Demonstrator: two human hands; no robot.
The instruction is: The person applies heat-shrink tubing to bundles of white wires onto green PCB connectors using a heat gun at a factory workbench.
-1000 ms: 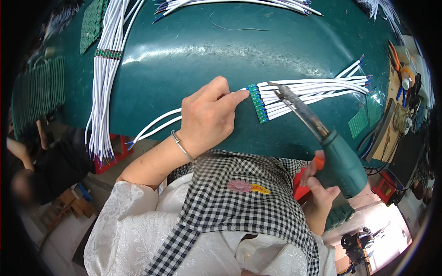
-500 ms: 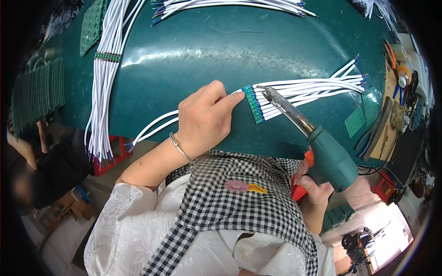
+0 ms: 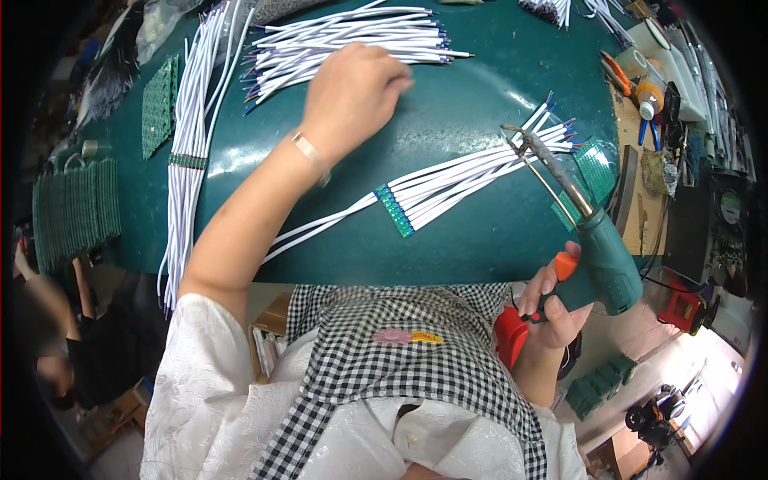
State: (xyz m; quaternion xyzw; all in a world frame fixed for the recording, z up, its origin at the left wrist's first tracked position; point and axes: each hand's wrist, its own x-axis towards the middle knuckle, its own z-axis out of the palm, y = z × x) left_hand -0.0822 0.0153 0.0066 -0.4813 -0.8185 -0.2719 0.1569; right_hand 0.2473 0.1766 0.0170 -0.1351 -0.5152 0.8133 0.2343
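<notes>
My left hand (image 3: 352, 100) hovers over the near edge of a pile of short white cables (image 3: 400, 36); its fingers are curled and partly blurred, and what is between them is hidden. In my right hand (image 3: 552, 308) is a green soldering gun (image 3: 604, 260) with an orange trigger, held by its handle. Its tip points up and left, above the free ends of white cables (image 3: 472, 172) fanning right from a small green circuit board strip (image 3: 394, 211). Two white cables (image 3: 320, 224) lead left from the strip's upper end. The strip lies flat on the green table.
At the left lies a long bundle of white cables (image 3: 180, 216) with a row of boards across it. Green board panels (image 3: 158, 108) and a stack of green panels (image 3: 76, 212) are beyond. Right: more panels (image 3: 594, 170), orange-handled pliers (image 3: 616, 74), a bottle (image 3: 650, 98).
My left hand has left the board strip and moved far up to the cable pile. My right hand has drawn the soldering gun rightward, away from the strip. The view has shifted too.
</notes>
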